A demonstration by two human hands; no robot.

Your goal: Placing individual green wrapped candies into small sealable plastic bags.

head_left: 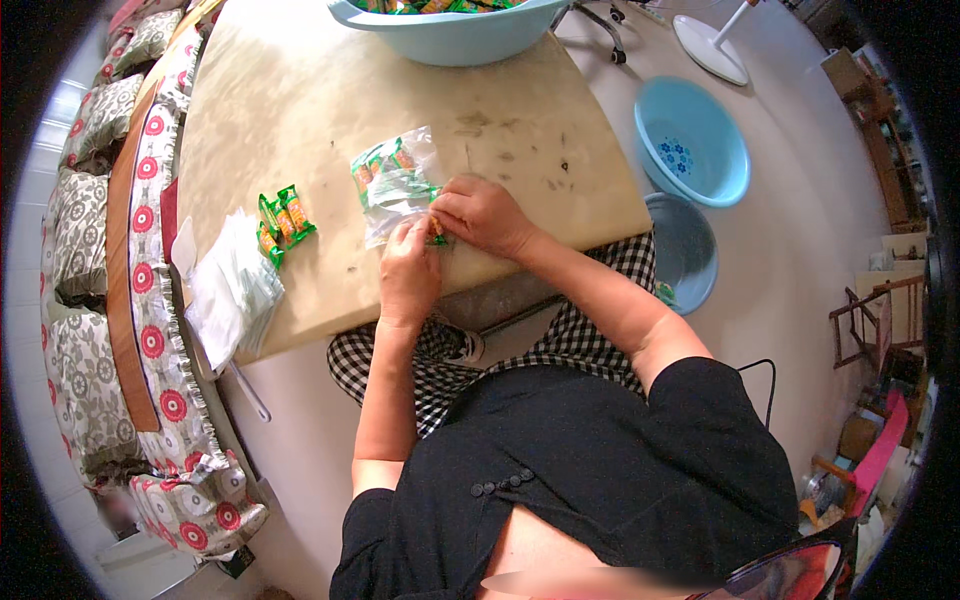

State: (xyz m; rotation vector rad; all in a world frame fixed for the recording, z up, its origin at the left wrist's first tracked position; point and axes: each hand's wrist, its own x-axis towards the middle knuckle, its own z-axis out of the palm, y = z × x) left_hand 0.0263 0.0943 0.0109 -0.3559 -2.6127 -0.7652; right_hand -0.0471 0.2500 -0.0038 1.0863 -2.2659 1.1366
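A clear plastic bag (408,190) lies on the table near its front edge, with several small green-and-orange wrapped snack packets (378,162) inside its far part. My left hand (410,272) has its fingers closed on the bag's near edge. From the right, my right hand (484,215) pinches the bag's side, its fingertips close to the left ones. Another green-and-orange packet shows partly beneath my fingers; whether it is inside the bag is hidden. To the left sits a small group of loose packets (290,212), beside a stack of flat, clear bags (232,290).
A light-blue basin (440,40) full of similar packets stands at the table's (500,110) far end. Two more blue basins (735,150) are on the floor to the right. A patterned sofa (105,220) runs along the left, and a white stand base (712,50) is at far right.
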